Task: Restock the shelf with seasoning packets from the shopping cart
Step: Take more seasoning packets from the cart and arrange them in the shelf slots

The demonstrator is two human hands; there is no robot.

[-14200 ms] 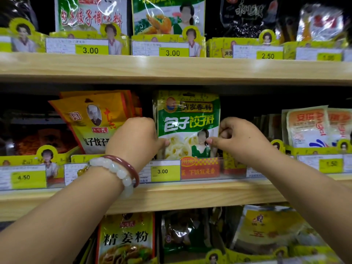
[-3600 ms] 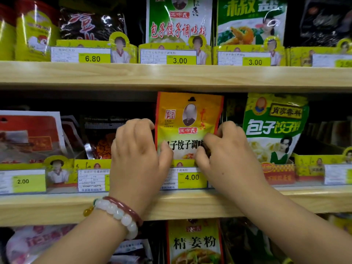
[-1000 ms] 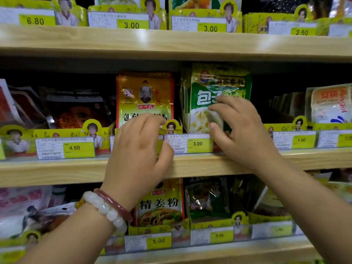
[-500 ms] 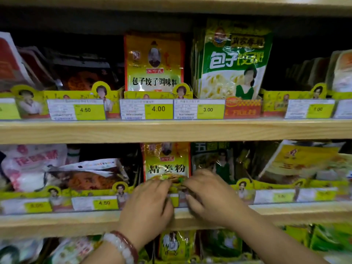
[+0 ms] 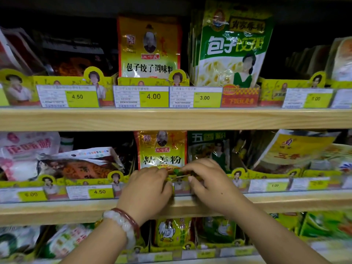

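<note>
Both hands' grips, left hand point(image 5: 145, 188) and right hand point(image 5: 208, 182), pinch the yellow packet point(image 5: 162, 149) between neighbouring green packet point(image 5: 209, 147) and price tags point(image 5: 91, 191).

On the upper wooden shelf, yellow price tags read 4.50 point(image 5: 77, 96), 4.00 point(image 5: 153, 96) and 3.00 point(image 5: 204, 97). The upright yellow foil packet point(image 5: 149, 46) says 包子饺子调味料. Lower down, another yellow packet point(image 5: 162, 147) reads 精姜粉, a dark green packet point(image 5: 208, 145) 五香粉, and a left tag 4.50 point(image 5: 99, 191).

Both hands, left point(image 5: 146, 189) and right point(image 5: 209, 182), pinch the yellow packet's point(image 5: 162, 149) lower edge, below the 4.00 tag point(image 5: 141, 96).
</note>
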